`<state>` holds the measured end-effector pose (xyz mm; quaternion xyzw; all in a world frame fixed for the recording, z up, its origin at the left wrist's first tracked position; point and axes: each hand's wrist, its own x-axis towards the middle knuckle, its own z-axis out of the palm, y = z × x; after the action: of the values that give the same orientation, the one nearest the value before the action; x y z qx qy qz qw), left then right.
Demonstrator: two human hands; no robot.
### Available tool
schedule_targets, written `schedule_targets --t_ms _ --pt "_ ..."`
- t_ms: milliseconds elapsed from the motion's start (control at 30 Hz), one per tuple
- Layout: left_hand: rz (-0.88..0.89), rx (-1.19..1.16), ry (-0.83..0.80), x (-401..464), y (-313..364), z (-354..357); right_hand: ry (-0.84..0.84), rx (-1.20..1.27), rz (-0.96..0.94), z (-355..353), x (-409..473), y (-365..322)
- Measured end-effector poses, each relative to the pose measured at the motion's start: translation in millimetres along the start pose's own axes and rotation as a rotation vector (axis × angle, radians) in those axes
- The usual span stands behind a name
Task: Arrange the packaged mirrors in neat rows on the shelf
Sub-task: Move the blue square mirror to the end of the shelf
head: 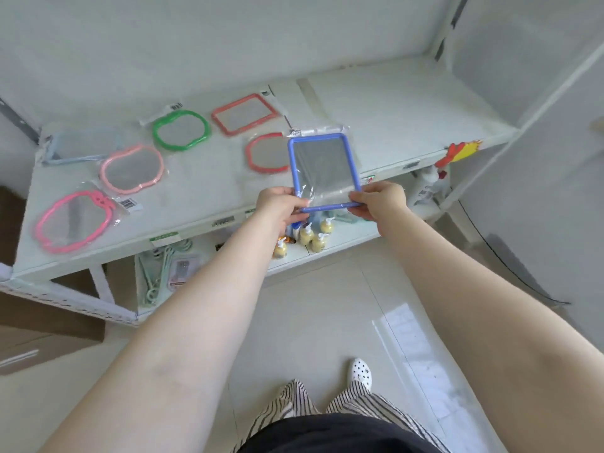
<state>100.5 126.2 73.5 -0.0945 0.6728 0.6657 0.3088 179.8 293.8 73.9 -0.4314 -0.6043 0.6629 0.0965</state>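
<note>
Hidden: blue mirror [325, 171] covers part of red round mirror [263, 153]
Hands: left hand [282, 207], right hand [380, 197] pinch its lower corners
Wrap: clear crinkled plastic

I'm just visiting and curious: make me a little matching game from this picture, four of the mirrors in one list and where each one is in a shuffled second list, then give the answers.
Mirrors
1. blue mirror
2. green mirror
3. bright pink mirror
4. pale blue mirror

Places
A. front left corner of the shelf
B. held up by the left hand and the right hand
C. back left of the shelf, behind the light pink mirror
D. back row, left of the orange rectangular mirror

Pairs: 1-B, 2-D, 3-A, 4-C
</note>
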Motion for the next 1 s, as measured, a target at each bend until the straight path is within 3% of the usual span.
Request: schedule_targets --t_ms 333,600,1000 --pt "-0.019 0.128 -0.154 -21 -26 160 0.163 0.011 0.042 -160 13 7" --pt "-0.020 0.145 -0.134 -25 -54 299 0.204 -0.070 0.040 -293 53 -4" --pt "0.034 0.106 -0.119 -1 -41 392 0.159 -0.021 0.075 -367 120 -31"
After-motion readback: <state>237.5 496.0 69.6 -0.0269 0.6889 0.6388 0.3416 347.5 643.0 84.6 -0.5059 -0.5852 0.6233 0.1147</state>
